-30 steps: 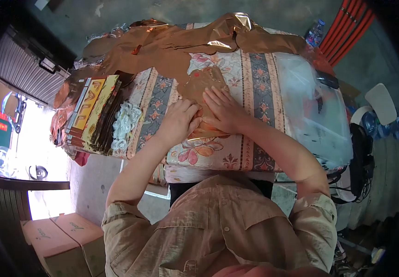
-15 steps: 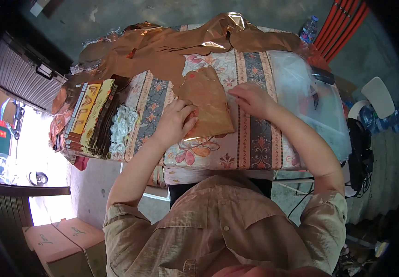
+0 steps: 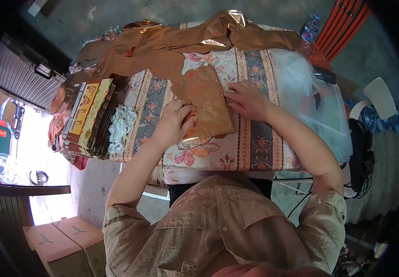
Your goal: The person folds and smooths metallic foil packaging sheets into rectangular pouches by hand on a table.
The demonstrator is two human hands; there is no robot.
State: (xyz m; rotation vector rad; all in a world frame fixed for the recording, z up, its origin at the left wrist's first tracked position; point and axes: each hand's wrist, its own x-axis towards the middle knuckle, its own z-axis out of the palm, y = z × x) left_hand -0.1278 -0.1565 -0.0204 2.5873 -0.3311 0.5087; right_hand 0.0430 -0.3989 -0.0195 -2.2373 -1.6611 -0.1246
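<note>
A flat gold-coloured packet (image 3: 208,108) lies on the flowered tablecloth (image 3: 227,154) in front of my body. My left hand (image 3: 177,119) rests on its left edge, the fingers curled and pressed together against the foil. What lies beneath those fingers is hidden. At the right edge is my right hand (image 3: 248,100), its fingers somewhat apart and the fingertips touching the packet's side. A red round mark shows near the packet's top. Beyond it spreads a large gold foil sheet (image 3: 148,57).
Printed packets (image 3: 88,113) are stacked at the left, beside white ribbon-like pieces (image 3: 122,129). Clear plastic bags (image 3: 301,92) cover the table's right part, with a dark object (image 3: 324,75) on them. A bottle (image 3: 310,28) stands at the back right.
My right hand has moved slightly left, and its fingers now touch the packet's right edge. My left hand has stayed nearly where it was.
</note>
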